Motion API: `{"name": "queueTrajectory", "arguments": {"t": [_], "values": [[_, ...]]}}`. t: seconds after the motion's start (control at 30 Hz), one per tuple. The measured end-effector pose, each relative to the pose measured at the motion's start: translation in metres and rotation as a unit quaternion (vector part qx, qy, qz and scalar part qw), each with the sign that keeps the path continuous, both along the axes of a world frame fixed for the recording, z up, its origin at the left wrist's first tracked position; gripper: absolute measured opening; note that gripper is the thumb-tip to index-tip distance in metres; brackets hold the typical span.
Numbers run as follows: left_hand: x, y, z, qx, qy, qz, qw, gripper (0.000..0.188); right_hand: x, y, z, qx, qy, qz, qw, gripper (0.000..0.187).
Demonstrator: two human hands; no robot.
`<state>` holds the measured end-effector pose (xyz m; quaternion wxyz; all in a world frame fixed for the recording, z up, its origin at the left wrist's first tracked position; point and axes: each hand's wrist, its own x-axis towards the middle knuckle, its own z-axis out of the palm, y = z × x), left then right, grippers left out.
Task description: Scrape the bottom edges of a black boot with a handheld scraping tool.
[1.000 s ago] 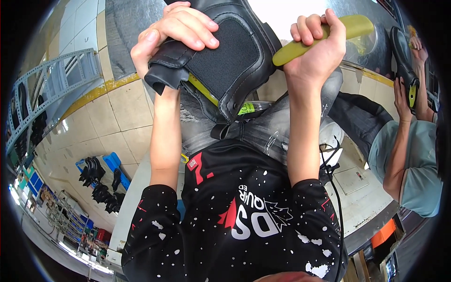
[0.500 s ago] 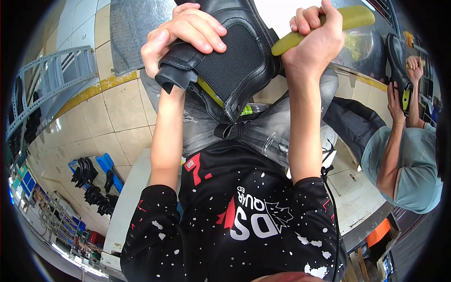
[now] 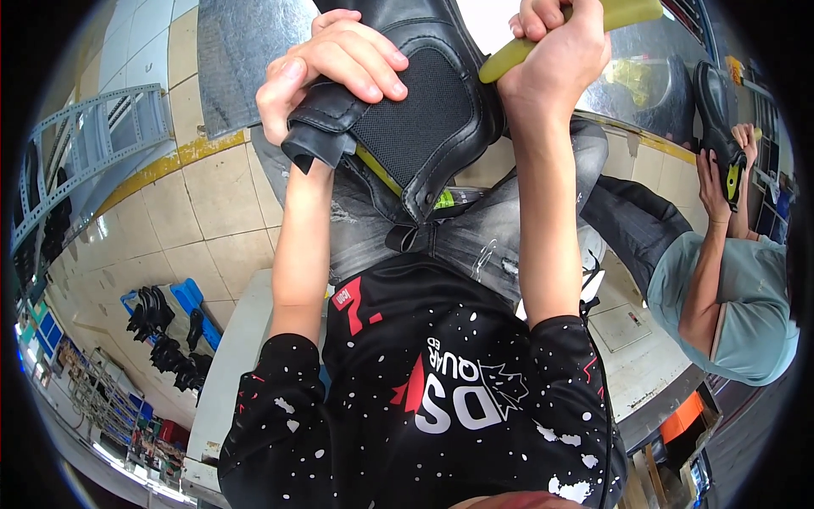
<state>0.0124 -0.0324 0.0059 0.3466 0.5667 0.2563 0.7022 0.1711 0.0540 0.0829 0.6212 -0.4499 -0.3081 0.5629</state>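
A black leather boot with a woven side panel rests tilted over my lap. Its foot end runs out of view at the upper edge. My left hand is closed around the edge of the boot beside a loose black strap, fingertips pressing on the panel. A yellow-green strip shows at the boot's opening. In my right hand, closed in a fist, is a curved, flat, yellow-green tool with a rounded end. This end lies close to the boot's right side; whether they touch I cannot tell.
Metal sheeting lies beyond my knees. At the right a co-worker holds another black boot. A perforated metal rack stands at the left, with black parts in a blue holder below it.
My right hand and the yellow-green tool have shifted up and slightly left. My left hand stays on the boot, almost still. The co-worker's far hand has come down a little.
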Motion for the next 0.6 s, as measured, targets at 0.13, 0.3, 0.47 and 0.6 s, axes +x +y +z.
{"name": "queueTrajectory", "arguments": {"t": [0.13,0.3,0.47,0.6], "values": [[-0.002,-0.001,-0.007,-0.003,-0.006,0.009,1.0,0.051,-0.003,0.002,0.0,0.011,-0.004,0.002,1.0,0.026],[-0.003,-0.001,-0.01,0.001,-0.011,0.004,1.0,0.051,-0.002,0.004,-0.003,0.01,0.002,0.005,1.0,0.028],[-0.003,-0.003,-0.011,0.001,-0.014,0.004,1.0,0.051,-0.004,0.001,-0.002,0.019,-0.008,-0.012,1.0,0.028],[-0.003,-0.004,-0.011,-0.001,-0.013,0.008,1.0,0.051,-0.008,-0.002,0.004,0.03,-0.036,-0.019,0.999,0.028]]}}
